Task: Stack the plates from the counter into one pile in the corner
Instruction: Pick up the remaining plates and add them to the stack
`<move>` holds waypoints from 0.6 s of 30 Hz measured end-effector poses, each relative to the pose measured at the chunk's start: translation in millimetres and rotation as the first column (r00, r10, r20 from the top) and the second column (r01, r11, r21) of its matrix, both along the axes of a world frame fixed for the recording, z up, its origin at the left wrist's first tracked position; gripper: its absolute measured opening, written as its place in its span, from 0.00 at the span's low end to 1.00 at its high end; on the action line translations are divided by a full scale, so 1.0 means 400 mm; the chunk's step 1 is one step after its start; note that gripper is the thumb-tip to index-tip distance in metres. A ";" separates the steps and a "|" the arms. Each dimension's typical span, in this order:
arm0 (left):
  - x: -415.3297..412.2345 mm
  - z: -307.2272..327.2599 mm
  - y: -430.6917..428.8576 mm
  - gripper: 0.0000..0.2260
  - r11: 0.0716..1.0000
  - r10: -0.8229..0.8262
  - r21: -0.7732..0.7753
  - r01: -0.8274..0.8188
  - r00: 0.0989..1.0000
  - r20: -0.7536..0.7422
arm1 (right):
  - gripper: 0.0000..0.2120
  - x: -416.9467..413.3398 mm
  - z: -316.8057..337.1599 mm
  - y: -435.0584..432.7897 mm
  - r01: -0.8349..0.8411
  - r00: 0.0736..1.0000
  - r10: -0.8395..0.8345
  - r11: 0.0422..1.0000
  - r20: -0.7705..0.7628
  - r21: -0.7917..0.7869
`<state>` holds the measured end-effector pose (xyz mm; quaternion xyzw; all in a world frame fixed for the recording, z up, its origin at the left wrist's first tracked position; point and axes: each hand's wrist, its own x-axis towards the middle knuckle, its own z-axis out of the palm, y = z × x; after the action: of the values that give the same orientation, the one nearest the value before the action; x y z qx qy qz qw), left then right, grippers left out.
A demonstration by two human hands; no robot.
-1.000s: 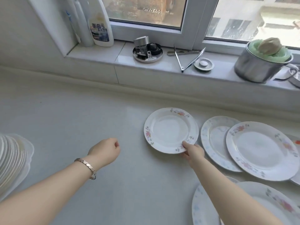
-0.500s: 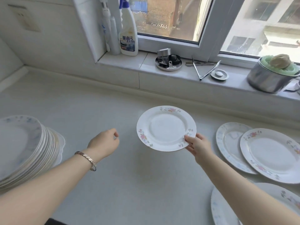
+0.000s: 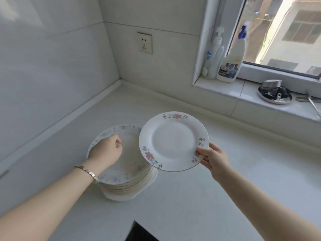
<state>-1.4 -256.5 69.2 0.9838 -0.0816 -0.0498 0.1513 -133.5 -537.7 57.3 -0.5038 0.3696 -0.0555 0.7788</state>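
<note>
A white plate with flowers on its rim [image 3: 173, 141] hangs in the air, pinched at its right edge by my right hand [image 3: 214, 158]. It overlaps the right side of a tall pile of plates [image 3: 129, 176] standing on the white counter [image 3: 217, 197] near the wall corner. My left hand [image 3: 106, 151] hovers over the pile's top plate with its fingers curled shut and nothing in them; whether it touches the plate I cannot tell. A bracelet sits on the left wrist.
Two tiled walls meet behind the pile, with a wall socket [image 3: 145, 42]. On the window sill [image 3: 243, 92] stand a pump bottle [image 3: 214, 54], a spray bottle [image 3: 231, 61] and a metal dish of small parts [image 3: 274, 95]. A dark opening [image 3: 140, 232] cuts the counter's front edge.
My right hand lifted the flowered plate off the counter and carried it left to the pile. My left hand moved over the pile. The view swung left; the other loose plates left the frame.
</note>
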 end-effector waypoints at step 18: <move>0.111 -0.076 0.274 0.08 0.989 0.124 -0.073 -0.131 0.987 -0.099 | 0.11 0.177 -0.077 0.301 -0.357 0.921 0.199 0.776 -0.334 -0.520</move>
<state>43.0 -146.7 38.6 0.9769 -0.0131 -0.0829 0.1965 -62.8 -417.2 26.6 -0.7659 0.3555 0.0196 0.5354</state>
